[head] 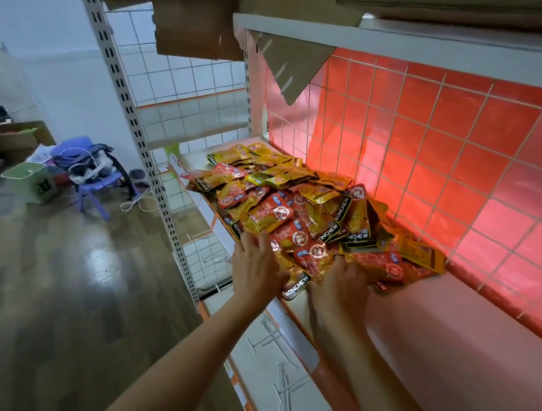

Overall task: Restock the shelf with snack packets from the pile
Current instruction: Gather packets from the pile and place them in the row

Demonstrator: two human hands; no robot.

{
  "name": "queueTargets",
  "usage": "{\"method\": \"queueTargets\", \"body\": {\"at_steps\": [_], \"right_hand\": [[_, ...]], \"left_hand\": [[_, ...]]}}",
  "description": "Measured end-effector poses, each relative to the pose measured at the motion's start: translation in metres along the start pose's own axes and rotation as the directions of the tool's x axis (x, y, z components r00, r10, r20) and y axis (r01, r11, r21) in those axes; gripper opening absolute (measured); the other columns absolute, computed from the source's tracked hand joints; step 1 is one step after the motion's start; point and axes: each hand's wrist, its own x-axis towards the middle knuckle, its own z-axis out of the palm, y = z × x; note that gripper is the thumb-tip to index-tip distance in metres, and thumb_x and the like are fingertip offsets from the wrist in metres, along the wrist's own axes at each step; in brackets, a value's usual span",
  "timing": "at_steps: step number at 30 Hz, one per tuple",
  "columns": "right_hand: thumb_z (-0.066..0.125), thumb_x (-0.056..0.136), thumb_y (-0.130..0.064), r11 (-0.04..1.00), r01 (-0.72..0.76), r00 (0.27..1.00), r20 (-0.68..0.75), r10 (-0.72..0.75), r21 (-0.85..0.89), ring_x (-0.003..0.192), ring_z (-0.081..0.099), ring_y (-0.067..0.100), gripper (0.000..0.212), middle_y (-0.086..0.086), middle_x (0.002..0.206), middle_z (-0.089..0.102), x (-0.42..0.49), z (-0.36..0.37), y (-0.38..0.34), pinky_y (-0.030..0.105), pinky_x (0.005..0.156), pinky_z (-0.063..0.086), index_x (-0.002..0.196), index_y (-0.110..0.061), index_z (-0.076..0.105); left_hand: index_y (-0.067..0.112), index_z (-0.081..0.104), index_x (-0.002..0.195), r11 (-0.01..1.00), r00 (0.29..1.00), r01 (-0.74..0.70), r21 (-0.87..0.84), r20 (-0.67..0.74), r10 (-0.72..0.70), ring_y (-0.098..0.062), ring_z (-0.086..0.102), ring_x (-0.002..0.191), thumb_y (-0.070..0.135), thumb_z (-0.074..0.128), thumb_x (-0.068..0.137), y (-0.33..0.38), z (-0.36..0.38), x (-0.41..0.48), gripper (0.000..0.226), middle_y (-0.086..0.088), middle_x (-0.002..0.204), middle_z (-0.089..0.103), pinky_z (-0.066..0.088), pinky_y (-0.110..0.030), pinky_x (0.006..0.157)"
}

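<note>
Left hand (256,265): fingers spread flat against the packet pile (297,205)
Right hand (342,283): fingertips buried under packets, grip can't be told
Shelf (450,349): carries the pile

Two hands, the left hand (256,265) and the right hand (343,284); one pile of snack packets (297,205), red and yellow, too many and too overlapped to count; one shelf (435,330) beneath it. On the floor: one purple chair (99,189), one blue bag (80,152), one white carton (36,183), one open cardboard box (16,137)
</note>
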Motion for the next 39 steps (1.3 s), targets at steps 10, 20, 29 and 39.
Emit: {"method": "queueTargets", "body": {"at_steps": [10,20,29,39], "right_hand": [[0.061,0.089,-0.018,0.884,-0.068,0.992,-0.060,0.108,0.463,0.109,0.055,0.033,0.041,0.014,0.123,0.054,-0.013,-0.012,0.009,0.031,0.078,0.039,0.126,-0.009,0.045],[0.055,0.089,-0.012,0.709,-0.161,0.936,-0.121,0.330,0.687,0.096,0.061,0.034,0.036,0.013,0.110,0.063,-0.062,-0.041,0.046,0.046,0.078,0.052,0.122,-0.017,0.043],[0.055,0.093,-0.011,0.730,-0.241,0.840,-0.240,0.487,0.640,0.087,0.055,0.017,0.028,0.010,0.117,0.061,-0.141,-0.074,0.117,0.007,0.050,0.032,0.119,-0.010,0.045],[0.061,0.092,-0.025,0.616,-0.263,0.673,-0.316,0.668,0.742,0.092,0.056,0.014,0.038,0.008,0.119,0.062,-0.236,-0.126,0.209,0.017,0.067,0.043,0.124,-0.011,0.047]], "left_hand": [[0.017,0.021,0.150,0.786,0.997,-0.065,-0.615,-0.011,0.074,-0.011,0.048,0.113,0.005,0.075,0.075,0.023,0.000,-0.016,0.093,-0.010,0.137,0.046,0.044,-0.027,0.092],[0.005,0.065,0.096,0.427,0.958,0.230,-0.875,0.281,0.061,-0.010,0.069,0.063,0.008,0.068,0.086,0.050,-0.002,-0.052,0.011,-0.009,0.090,0.071,0.055,-0.024,0.052],[0.008,0.059,0.091,0.280,0.831,0.418,-0.864,0.488,0.267,-0.024,0.069,0.074,0.005,0.068,0.083,0.094,0.007,-0.131,0.012,-0.012,0.086,0.070,0.055,-0.030,0.059],[0.006,0.061,0.118,0.350,0.616,0.417,-0.839,0.544,0.569,-0.034,0.068,0.097,0.010,0.074,0.081,0.179,0.006,-0.231,0.039,-0.014,0.110,0.070,0.055,-0.051,0.087]]}}
